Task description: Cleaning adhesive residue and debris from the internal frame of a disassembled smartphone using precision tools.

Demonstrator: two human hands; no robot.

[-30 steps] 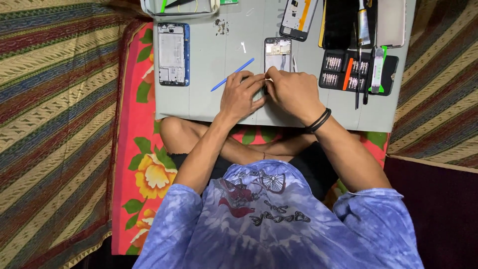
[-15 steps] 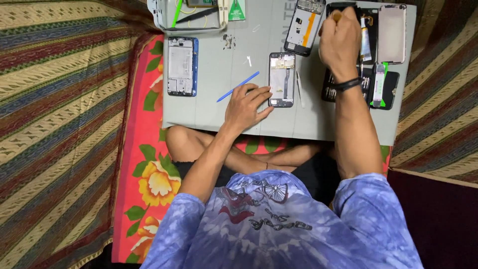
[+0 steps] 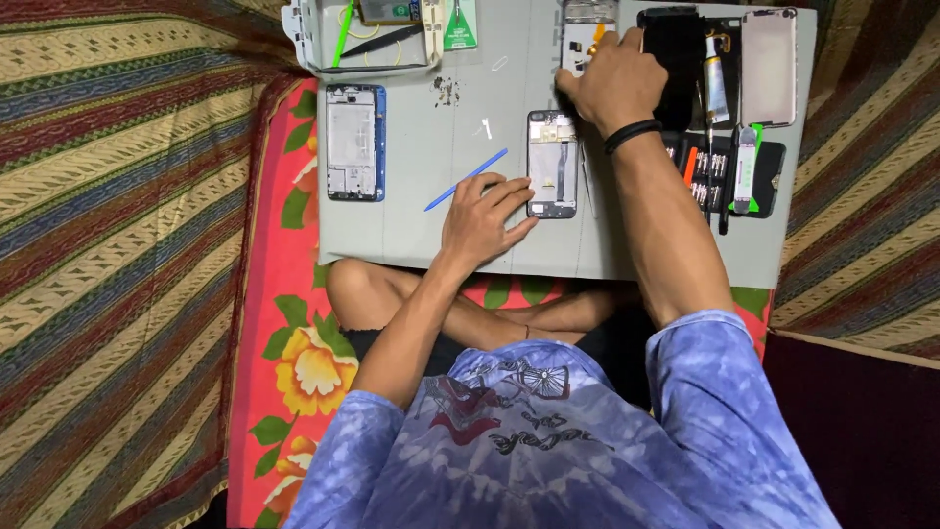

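On the grey work mat (image 3: 411, 235) laid over the person's crossed legs, an opened phone (image 3: 553, 164) lies face down with its back cover off and its insides showing. Beside it rests the left hand (image 3: 482, 217), palm down and fingers spread flat on the mat, its fingertips touching the lower left corner of that phone; it grips nothing. Just left of the hand a blue plastic pry stick (image 3: 466, 179) lies slanted, clear of the fingers. Farther up the mat, the right hand (image 3: 615, 80) is curled over a second stripped phone (image 3: 580, 29) near the top edge, fingers closed around a small orange-tipped tool (image 3: 598, 32); the knuckles hide most of it, so how it is held cannot be made out. A black band sits on that wrist, and the forearm crosses above a black tray of screwdriver bits (image 3: 720, 171), covering its left part. A black phone panel (image 3: 676, 59) and a pinkish back cover (image 3: 769, 67) lie to the right of the hand. At far left a blue-edged phone frame (image 3: 352, 142) lies well apart, below a clear parts box (image 3: 311, 54). A striped rug and a red floral cloth surround the mat.
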